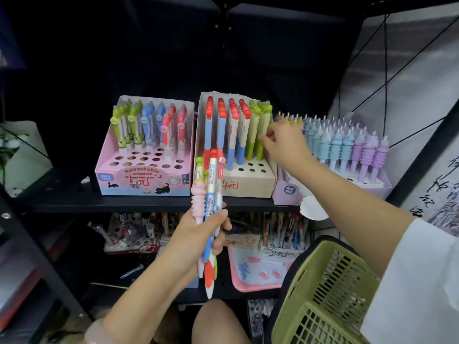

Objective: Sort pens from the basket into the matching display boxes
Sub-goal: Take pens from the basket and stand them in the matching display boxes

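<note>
Two bare hands, left hand (198, 234) and right hand (285, 142), with forearms uncovered on both sides. Right arm has a loose white sleeve (417, 276) that ends above the elbow, plain fabric with no visible print or cuff detail. Left wrist has a pale pink band (98, 333) at the bottom edge of the view, cut off by the frame; a bare knee (218, 321) shows low centre, no trouser fabric over it.

Left hand (198, 234) is held at lower centre of frame, forearm rising from the bottom edge, fingers curled in a closed grip. Right hand (283, 142) is extended to centre right, fingertips pinched together, white sleeve at the elbow.
</note>
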The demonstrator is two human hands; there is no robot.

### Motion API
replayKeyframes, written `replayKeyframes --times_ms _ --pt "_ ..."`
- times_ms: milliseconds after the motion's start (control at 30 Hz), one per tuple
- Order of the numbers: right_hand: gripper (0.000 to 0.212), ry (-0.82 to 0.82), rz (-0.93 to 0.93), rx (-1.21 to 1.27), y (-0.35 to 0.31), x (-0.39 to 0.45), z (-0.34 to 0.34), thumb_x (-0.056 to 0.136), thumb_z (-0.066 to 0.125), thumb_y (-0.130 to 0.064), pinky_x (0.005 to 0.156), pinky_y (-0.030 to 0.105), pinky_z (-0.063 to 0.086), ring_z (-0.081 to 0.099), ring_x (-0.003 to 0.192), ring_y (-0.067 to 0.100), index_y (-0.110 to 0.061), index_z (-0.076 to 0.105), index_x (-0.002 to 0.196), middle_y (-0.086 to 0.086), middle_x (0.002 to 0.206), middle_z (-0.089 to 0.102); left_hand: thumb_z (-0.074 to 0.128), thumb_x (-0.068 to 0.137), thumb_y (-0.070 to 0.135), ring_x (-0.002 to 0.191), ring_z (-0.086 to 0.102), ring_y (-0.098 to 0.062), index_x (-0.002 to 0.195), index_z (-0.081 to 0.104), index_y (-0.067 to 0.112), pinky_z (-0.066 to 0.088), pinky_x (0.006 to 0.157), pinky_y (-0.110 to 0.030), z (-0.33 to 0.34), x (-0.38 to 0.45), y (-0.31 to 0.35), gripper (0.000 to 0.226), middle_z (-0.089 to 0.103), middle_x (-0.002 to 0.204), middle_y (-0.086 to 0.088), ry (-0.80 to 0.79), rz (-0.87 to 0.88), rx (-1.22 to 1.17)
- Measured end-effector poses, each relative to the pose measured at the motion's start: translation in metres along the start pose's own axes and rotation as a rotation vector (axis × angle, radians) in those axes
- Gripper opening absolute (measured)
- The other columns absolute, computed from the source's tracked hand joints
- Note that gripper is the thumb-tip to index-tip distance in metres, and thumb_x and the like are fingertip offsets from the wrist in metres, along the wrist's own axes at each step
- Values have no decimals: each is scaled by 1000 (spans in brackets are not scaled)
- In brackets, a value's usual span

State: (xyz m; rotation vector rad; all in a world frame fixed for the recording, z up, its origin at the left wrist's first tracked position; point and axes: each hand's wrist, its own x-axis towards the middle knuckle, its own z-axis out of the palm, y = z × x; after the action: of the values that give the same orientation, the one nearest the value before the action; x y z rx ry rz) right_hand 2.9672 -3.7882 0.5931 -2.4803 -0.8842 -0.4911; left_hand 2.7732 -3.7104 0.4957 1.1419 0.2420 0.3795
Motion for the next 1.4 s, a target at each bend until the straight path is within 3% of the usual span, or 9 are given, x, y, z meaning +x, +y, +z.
replayKeyframes --times_ms 200,300,367,467,633,767,933,1033,1400 --pt "23 111 60 151 -4 -16 -9 91 58 -26 95 26 37 52 111 17 -6 66 99 6 101 59 51 90 6 36 37 -10 98 61 9 32 36 -18 -3 -2 -2 13 60 61 -6 -9 5 -12" --pt "22 30 47 498 -19 -45 -16 93 53 -30 72 1 40 49 68 -13 -13 65 87 -6 72 57 52 90 6 36 37 -10 101 61 10 32 36 -18 -1 -1 -3 15 61 62 -6 -10 5 -11" --pt "25 -253 64 686 -32 -62 -17 93 52 -37 53 5 43 50 54 -8 -19 66 85 -5 75 63 51 90 7 36 37 -9 102 61 10 32 36 -18 2 0 -4 15 61 62 -5 -16 9 -3" --pt "22 -432 122 866 -42 -70 -16 92 56 -31 59 16 51 58 69 4 -13 68 94 0 86 67 51 91 8 36 36 -10 102 61 11 32 37 -18 4 -2 -3 15 61 63 -5 -34 21 10" --pt "14 -422 96 919 -60 -64 -16 92 58 -22 58 15 49 58 67 6 -11 65 87 2 79 63 51 91 10 37 36 -10 100 60 10 33 37 -19 -8 -10 7 12 62 65 -5 -5 46 22" --pt "7 -172 -11 990 -85 -43 -26 91 56 -16 59 17 53 58 56 -1 -17 60 97 -4 69 61 51 91 16 36 36 -9 93 54 11 33 35 -18 -25 -16 18 6 62 63 -4 78 55 -11" --pt "6 73 -247 742 -116 -9 -34 86 61 -18 72 22 54 65 67 12 -19 56 88 -1 65 68 52 91 20 37 37 -10 89 48 15 34 36 -18 -46 -22 29 7 59 63 -4 165 75 -16" --pt "9 28 -301 511 -125 3 -27 88 60 -21 64 7 44 59 62 8 -19 52 88 -4 65 65 54 90 21 38 37 -10 89 50 14 34 35 -19 -53 -24 37 8 59 63 -3 195 89 -30" --pt "23 -90 -398 24 -128 13 -2 88 59 -32 75 32 43 54 100 20 -14 56 102 2 97 65 51 93 15 38 38 -11 90 51 9 34 36 -18 -59 -27 41 7 56 63 -4 231 81 -47"
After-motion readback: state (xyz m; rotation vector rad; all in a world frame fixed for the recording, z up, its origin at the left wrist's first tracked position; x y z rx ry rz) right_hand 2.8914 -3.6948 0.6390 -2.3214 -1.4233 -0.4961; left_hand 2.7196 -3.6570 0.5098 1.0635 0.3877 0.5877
